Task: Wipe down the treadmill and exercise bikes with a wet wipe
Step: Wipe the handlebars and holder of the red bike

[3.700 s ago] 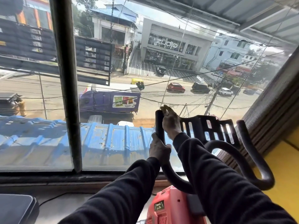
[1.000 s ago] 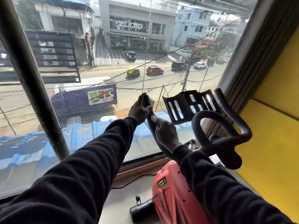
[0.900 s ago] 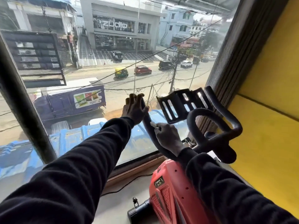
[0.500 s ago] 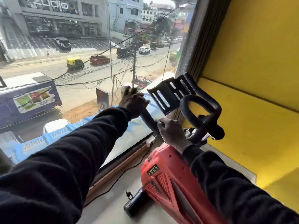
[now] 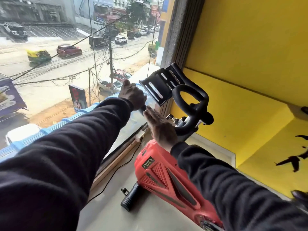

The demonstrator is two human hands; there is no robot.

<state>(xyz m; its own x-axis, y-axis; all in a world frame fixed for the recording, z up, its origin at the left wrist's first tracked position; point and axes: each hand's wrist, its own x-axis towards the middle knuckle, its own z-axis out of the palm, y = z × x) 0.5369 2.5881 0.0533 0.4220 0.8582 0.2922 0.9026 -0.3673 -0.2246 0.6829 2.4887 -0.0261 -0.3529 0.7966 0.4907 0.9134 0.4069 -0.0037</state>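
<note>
**Red bike at the window corner**

Bike point(image 5: 160, 174) — red shroud, black handlebar point(image 5: 191, 104), slotted tray point(image 5: 160, 87) — stands on the grey floor point(image 5: 150, 219) between window point(image 5: 66, 64) and yellow wall point(image 5: 250, 80). Left hand point(image 5: 132, 95): fingers curled round the left bar end, close to the glass. Right hand point(image 5: 162, 126): fingers straight, flat, holding nothing visible, just below the left. No wipe can be made out. A cable point(image 5: 115, 172) runs along the sill edge. Open floor lies left of the shroud.

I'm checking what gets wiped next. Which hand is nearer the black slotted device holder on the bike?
Left. The left hand grips the handlebar beside the device holder; the right hand is lower, fingers straight.
</note>
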